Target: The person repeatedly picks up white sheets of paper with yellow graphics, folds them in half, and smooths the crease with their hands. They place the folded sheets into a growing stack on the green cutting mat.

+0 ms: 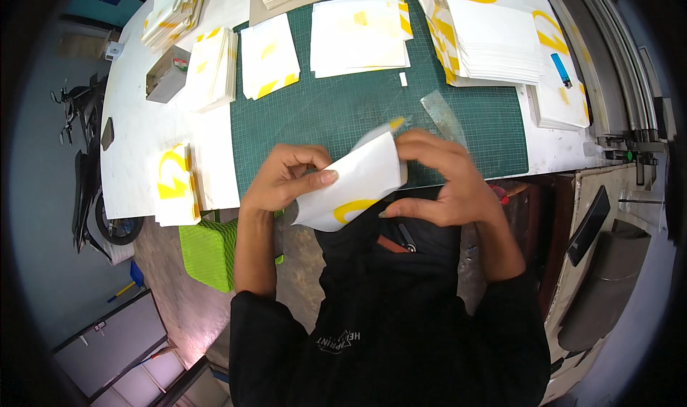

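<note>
Both my hands hold one white sheet [358,181] with a yellow printed curve, curled over the near edge of the green cutting mat [322,117]. My left hand [290,178] pinches its left side with the thumb on top. My right hand [440,178] grips its right edge, fingers curled around it. A clear plastic strip [444,117] lies on the mat just beyond my right hand.
Stacks of white-and-yellow sheets [358,35] cover the far part of the mat and the white table [136,128]; another pile [494,38] stands at the right, with a blue lighter [560,69] beside it. A small box [168,74] sits at the left. A green stool [207,253] is below.
</note>
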`<move>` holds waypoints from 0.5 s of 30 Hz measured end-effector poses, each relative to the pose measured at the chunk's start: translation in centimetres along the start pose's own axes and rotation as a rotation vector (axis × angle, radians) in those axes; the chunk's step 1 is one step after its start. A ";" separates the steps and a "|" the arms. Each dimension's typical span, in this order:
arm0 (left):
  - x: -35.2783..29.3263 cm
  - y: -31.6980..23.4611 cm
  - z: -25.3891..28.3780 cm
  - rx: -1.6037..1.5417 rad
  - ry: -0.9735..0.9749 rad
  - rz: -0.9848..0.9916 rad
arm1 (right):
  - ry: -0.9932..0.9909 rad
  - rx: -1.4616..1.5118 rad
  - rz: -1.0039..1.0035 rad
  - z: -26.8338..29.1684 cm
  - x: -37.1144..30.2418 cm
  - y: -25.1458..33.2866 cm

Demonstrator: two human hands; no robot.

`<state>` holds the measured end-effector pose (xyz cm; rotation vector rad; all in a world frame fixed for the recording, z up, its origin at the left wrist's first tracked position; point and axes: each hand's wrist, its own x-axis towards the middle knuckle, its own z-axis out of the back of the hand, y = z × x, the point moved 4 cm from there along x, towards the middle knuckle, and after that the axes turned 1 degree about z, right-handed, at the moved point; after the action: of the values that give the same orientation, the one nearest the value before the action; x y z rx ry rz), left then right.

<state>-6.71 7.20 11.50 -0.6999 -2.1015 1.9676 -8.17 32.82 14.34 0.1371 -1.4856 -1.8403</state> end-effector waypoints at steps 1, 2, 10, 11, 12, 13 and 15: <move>0.2 -0.1 0.1 0.007 0.002 0.022 | 0.062 -0.009 0.009 0.1 0.3 -0.5; 0.3 -0.3 0.3 0.015 0.004 0.044 | 0.124 -0.019 0.017 0.0 0.3 -1.2; 1.8 -2.1 1.6 0.356 0.026 0.038 | 0.515 0.271 -0.254 -1.4 -0.9 -3.6; 1.8 -2.2 2.1 0.374 0.024 0.049 | 0.462 0.340 -0.272 -1.3 -1.2 -3.8; 2.1 -2.2 2.5 0.392 0.027 0.055 | 0.404 0.403 -0.292 -1.2 -1.5 -3.9; 2.3 -2.2 2.8 0.396 0.022 0.061 | 0.345 0.466 -0.311 -0.9 -1.8 -4.1; 2.3 -2.0 3.2 0.405 0.005 0.078 | 0.397 0.433 -0.357 -0.7 -2.7 -5.1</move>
<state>-10.59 5.36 12.71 -0.7088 -1.6131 2.3270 -8.35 34.10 8.63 0.9732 -1.6135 -1.5938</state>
